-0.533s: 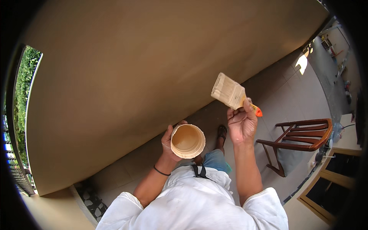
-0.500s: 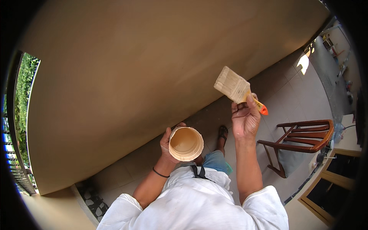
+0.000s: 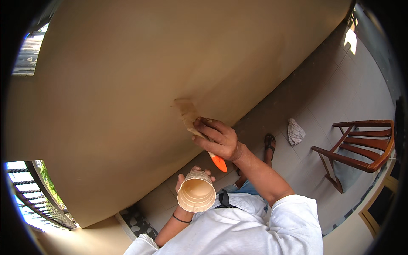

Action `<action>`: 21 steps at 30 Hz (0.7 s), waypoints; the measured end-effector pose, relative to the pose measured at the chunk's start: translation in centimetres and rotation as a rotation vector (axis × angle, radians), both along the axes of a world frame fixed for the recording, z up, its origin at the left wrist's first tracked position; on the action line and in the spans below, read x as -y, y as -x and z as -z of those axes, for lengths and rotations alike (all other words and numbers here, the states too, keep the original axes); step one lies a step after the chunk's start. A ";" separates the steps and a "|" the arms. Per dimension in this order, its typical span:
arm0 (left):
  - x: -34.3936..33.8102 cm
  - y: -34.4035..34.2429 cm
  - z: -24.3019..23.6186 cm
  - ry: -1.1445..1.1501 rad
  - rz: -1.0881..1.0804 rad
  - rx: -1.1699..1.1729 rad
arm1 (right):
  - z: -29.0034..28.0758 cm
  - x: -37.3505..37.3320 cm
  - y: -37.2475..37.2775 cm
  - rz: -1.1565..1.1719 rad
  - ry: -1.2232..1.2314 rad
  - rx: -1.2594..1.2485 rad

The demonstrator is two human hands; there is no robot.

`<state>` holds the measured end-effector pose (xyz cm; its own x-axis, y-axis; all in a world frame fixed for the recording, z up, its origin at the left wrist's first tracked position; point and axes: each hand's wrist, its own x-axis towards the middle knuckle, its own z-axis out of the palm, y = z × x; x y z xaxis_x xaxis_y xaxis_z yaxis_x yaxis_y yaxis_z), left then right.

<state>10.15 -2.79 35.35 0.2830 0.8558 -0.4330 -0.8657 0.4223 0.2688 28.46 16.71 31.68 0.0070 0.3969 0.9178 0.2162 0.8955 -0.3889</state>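
Note:
My right hand [image 3: 219,138] grips a wide flat paintbrush [image 3: 189,117] by its handle, whose tip is orange. The bristles meet the tan wall [image 3: 127,97], with a darker mark or shadow around them. Lower down, my left hand [image 3: 182,182] is wrapped behind a cream paint tub [image 3: 196,191], its mouth tilted toward me. Inside the tub the walls are coated in pale paint; how much lies at the bottom is hard to make out. My left fingers are partly hidden behind the tub.
To the right stands a brown wooden chair [image 3: 361,144] with a grey seat. A crumpled whitish cloth [image 3: 295,131] lies on the tiled floor [image 3: 314,102] near my sandalled foot [image 3: 270,142]. At the far left is a dark metal railing [image 3: 36,199].
My right hand has swung left with the paintbrush, from above the floor to the wall. The tub's mouth now faces me at a steeper tilt. My view has shifted, and the cloth shows.

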 end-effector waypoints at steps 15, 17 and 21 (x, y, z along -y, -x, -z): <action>0.0 0.5 -2.0 0.006 0.049 -0.037 | 0.3 -7.6 -7.1 0.292 0.115 -0.309; 0.0 0.5 -2.6 0.010 0.060 -0.070 | 1.4 -4.9 -1.9 0.198 0.121 -0.183; 0.5 1.4 -3.1 -0.001 0.072 -0.107 | 1.8 2.2 4.4 -0.107 0.140 -0.124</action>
